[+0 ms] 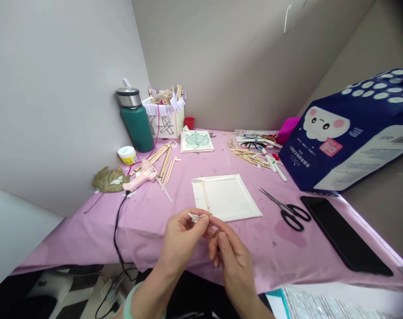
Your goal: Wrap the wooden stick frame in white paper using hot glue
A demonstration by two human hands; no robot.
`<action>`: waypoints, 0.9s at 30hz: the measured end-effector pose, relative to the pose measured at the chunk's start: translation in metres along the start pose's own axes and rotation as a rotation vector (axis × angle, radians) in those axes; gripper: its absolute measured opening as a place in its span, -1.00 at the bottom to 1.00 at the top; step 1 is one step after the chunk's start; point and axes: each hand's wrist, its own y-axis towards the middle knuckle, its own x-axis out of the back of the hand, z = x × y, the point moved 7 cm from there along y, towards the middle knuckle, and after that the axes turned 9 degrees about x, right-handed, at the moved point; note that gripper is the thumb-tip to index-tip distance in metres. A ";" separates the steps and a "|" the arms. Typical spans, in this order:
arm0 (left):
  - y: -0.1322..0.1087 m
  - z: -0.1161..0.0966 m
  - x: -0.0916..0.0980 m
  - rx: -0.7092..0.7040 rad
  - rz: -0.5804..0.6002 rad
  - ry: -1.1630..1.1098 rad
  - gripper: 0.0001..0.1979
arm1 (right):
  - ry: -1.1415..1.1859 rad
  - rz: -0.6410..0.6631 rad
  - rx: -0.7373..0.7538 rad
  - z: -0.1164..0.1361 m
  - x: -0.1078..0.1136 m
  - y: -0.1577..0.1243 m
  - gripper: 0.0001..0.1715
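My left hand (pixel 183 237) and my right hand (pixel 232 259) meet just in front of the table's near edge. Both pinch a small white scrap (pixel 196 216), which looks like dried glue or paper. The left thumb and forefinger hold its left end, and the right fingertips touch its right end. Just beyond the hands lies a white square canvas board (pixel 226 197) on the pink tablecloth (pixel 174 217). A thin wooden stick (pixel 205 195) lies along the board's left side.
A pink glue gun (pixel 140 179) with a black cord lies at the left by a dried leaf (pixel 110 180). Black scissors (pixel 287 209) and a black phone (pixel 344 237) lie to the right. Behind stand a green bottle (pixel 136 119), a box of sticks (pixel 164 113), a leaf painting (pixel 197 141), markers (pixel 274 165) and a blue tissue pack (pixel 350 133).
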 end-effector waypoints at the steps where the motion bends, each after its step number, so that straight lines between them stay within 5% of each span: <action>1: -0.001 0.000 -0.001 0.002 -0.002 -0.006 -0.77 | 0.002 0.002 0.019 0.001 0.000 0.000 -0.61; 8: -0.007 0.005 0.001 -0.019 -0.086 -0.055 -0.83 | 0.036 0.003 0.076 0.003 -0.002 0.000 -0.63; 14: 0.002 0.015 -0.003 0.066 0.017 -0.083 -0.78 | 0.573 0.029 -0.262 -0.007 -0.018 0.001 -0.59; 18: 0.006 0.019 -0.003 0.078 -0.005 -0.156 -0.81 | 0.777 0.001 -0.295 -0.006 -0.015 0.005 -0.67; 27: 0.002 0.020 -0.014 0.121 0.110 -0.124 -0.89 | 1.295 0.160 -0.511 -0.002 -0.022 0.003 -0.76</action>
